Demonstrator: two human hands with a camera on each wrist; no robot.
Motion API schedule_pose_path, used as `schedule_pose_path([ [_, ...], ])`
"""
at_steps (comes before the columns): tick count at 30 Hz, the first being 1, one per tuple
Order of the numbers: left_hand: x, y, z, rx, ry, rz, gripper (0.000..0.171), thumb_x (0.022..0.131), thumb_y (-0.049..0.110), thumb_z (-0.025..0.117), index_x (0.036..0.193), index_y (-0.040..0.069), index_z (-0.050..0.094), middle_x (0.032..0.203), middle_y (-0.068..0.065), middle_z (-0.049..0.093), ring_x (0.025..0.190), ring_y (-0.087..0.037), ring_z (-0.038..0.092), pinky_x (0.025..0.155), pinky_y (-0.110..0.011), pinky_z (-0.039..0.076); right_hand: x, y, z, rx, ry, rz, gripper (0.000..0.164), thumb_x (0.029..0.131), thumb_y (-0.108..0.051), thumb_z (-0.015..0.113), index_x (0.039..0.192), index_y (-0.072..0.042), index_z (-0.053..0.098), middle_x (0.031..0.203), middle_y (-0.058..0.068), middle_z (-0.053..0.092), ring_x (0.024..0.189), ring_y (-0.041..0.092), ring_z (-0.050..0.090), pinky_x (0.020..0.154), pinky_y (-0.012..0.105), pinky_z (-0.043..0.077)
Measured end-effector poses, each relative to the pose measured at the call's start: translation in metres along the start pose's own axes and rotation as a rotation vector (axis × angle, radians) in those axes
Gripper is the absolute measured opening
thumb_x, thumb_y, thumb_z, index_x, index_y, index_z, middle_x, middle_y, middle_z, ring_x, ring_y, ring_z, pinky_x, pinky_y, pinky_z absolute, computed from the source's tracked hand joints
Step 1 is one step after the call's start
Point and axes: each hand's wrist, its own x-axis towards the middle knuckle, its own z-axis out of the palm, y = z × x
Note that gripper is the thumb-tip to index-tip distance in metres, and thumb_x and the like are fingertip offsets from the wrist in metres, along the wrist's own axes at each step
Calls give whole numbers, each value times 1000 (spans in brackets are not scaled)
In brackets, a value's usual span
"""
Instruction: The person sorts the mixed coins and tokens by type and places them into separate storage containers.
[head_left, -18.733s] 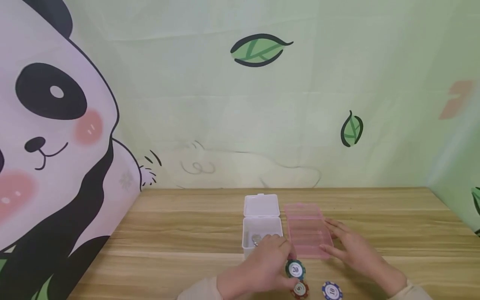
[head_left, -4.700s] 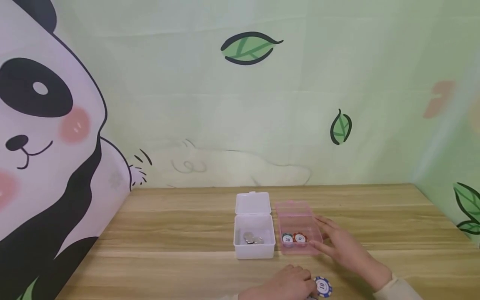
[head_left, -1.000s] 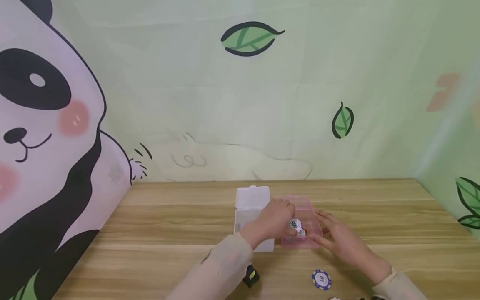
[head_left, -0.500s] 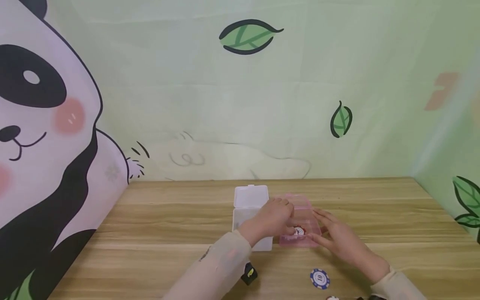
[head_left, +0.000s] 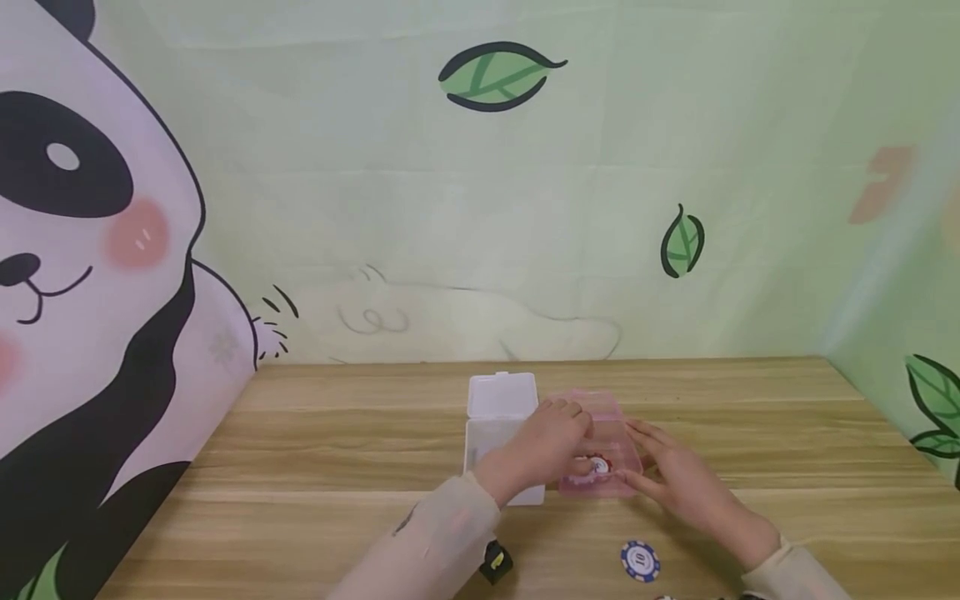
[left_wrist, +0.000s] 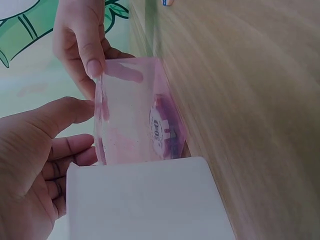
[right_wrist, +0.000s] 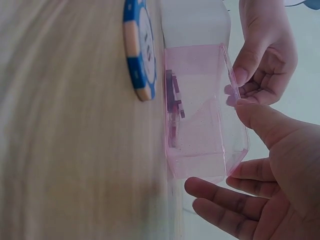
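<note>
My left hand (head_left: 551,440) hovers at the left side of the open translucent pink box (head_left: 596,489); its thumb and loosely bent fingers hold nothing. Its thumb is close to the rim in the left wrist view. My right hand (head_left: 690,485) grips the box's right side, thumb at the near corner and fingers along the outer wall. Inside the box lie poker chips, a white 500 chip (left_wrist: 158,129) on top and a red-edged one (head_left: 599,464) partly visible; others are hidden. A blue-and-white 10 chip (head_left: 640,561) lies on the table near me.
An open white box (head_left: 502,395) stands directly left of the pink one, its inside mostly covered by my left hand. A sliver of another chip (head_left: 664,597) shows at the bottom edge. A small black block (head_left: 496,562) is below the left sleeve.
Earlier the left hand reached for chips at the front of the table. One second ago it held the 500 chip over the pink box; that chip now lies inside. The right hand stays put.
</note>
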Motion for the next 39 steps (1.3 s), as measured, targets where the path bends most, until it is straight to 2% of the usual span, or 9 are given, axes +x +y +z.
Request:
schedule_pose_path([
  [8, -8, 2, -3, -57, 17, -4, 35, 85, 44, 70, 102, 15, 63, 100, 4, 63, 101, -13, 57, 94, -26, 43, 0, -2, 0, -4, 19, -3, 62, 87, -31, 69, 132, 8, 50, 140, 25, 49, 84, 19, 68, 88, 46, 54],
  [18, -19, 4, 0, -50, 105, 2, 36, 86, 48, 66, 103, 16, 63, 100, 5, 62, 101, -12, 56, 98, -26, 43, 0, -3, -1, -3, 9, 14, 64, 88, -33, 68, 133, 7, 50, 141, 25, 48, 87, 22, 69, 90, 50, 52],
  [22, -23, 8, 0, -42, 154, 23, 35, 88, 49, 63, 100, 16, 63, 97, 6, 62, 97, -11, 56, 97, -26, 44, 0, -3, -1, -7, 13, 16, 65, 88, -36, 67, 134, 7, 49, 141, 25, 48, 90, 24, 68, 93, 52, 50],
  [28, -29, 12, 1, -6, 206, 50, 31, 84, 44, 69, 100, 18, 63, 98, 7, 62, 98, -10, 56, 97, -25, 44, -1, -3, 0, -12, 24, 11, 64, 87, -34, 68, 133, 7, 50, 140, 26, 48, 100, 32, 66, 97, 54, 47],
  [30, -31, 14, 2, -6, 220, 56, 33, 84, 45, 69, 102, 18, 63, 100, 7, 63, 99, -10, 56, 96, -25, 44, -1, -3, 0, -7, 25, 8, 64, 87, -35, 68, 133, 7, 50, 140, 26, 49, 95, 29, 67, 95, 53, 49],
  [36, -36, 18, 5, 0, 324, 104, 34, 82, 48, 71, 102, 20, 66, 98, 9, 64, 99, -9, 60, 92, -24, 47, -1, -3, 0, -5, 17, 6, 65, 87, -37, 68, 133, 6, 51, 140, 25, 49, 92, 26, 68, 92, 52, 51],
  [39, -40, 21, 6, 9, 318, 131, 33, 81, 46, 72, 102, 21, 64, 99, 9, 63, 101, -10, 59, 94, -25, 45, -1, -2, 0, -4, 14, 7, 66, 87, -38, 67, 133, 6, 51, 140, 25, 48, 92, 26, 68, 92, 52, 51],
])
